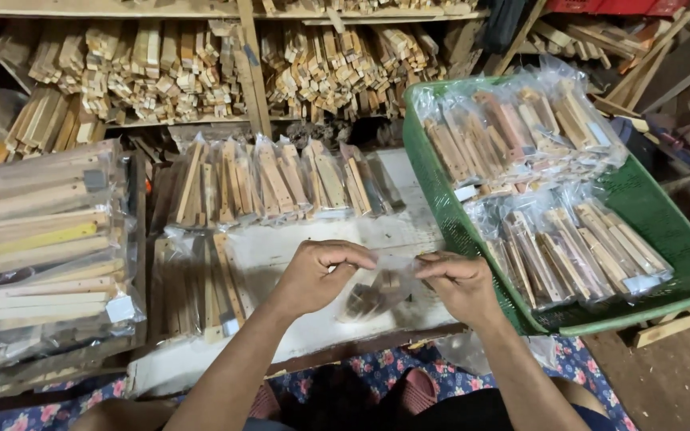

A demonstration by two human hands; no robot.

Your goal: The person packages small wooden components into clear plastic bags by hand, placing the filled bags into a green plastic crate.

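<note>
Left hand (317, 271): I see its fingers pinched shut on the top edge of a small clear bag (377, 294).
Right hand (461, 283): fingers closed on the same bag's opposite edge.
Small clear bag: held between my two hands, just above the white worktop (281, 247); short wooden pieces show inside.
Green basket (684, 239): right of the hands, filled with bagged wooden sticks.
Row of bagged sticks (273, 183): upright behind the hands.
Shelf (201, 120): loose wooden sticks stacked at the back.

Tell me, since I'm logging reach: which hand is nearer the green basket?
Right. The right hand pinches the small clear bag right beside the green basket wall; the left hand holds the bag's other end, farther away.
</note>
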